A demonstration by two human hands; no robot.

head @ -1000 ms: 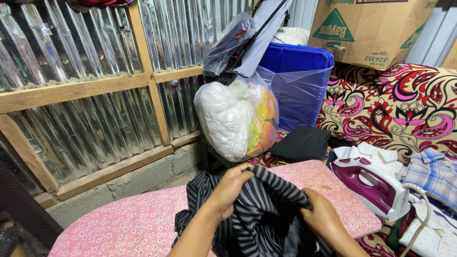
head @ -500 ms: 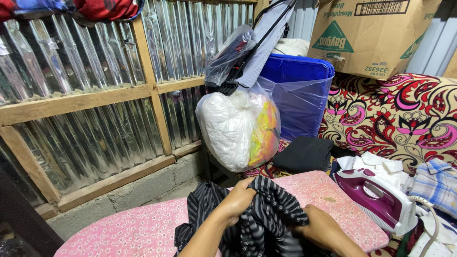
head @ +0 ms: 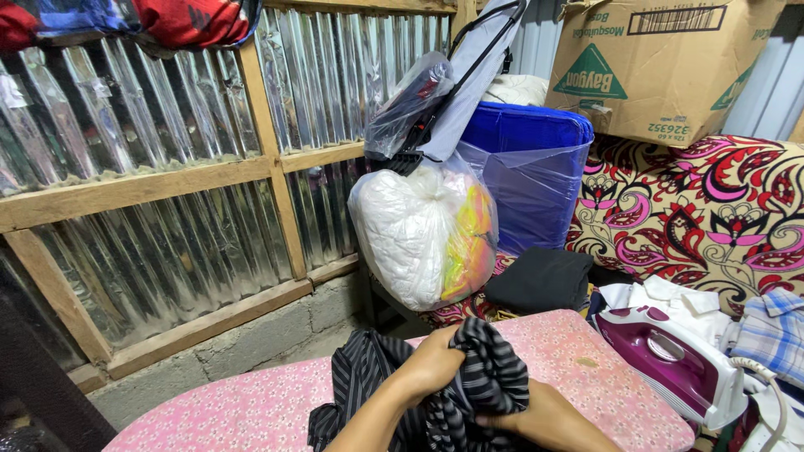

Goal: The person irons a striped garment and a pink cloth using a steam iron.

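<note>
Hands both on black-and-white striped garment (head: 469,377), bunched on pink floral ironing board (head: 251,410). Left hand (head: 435,364) fingers curled tight into fabric, gripping top fold. Right hand (head: 536,418) under cloth edge, fingers hidden, grip state unclear. Purple-white iron (head: 670,364) sits at board's right end. Clear bag of clothes (head: 419,230) behind board.
</note>
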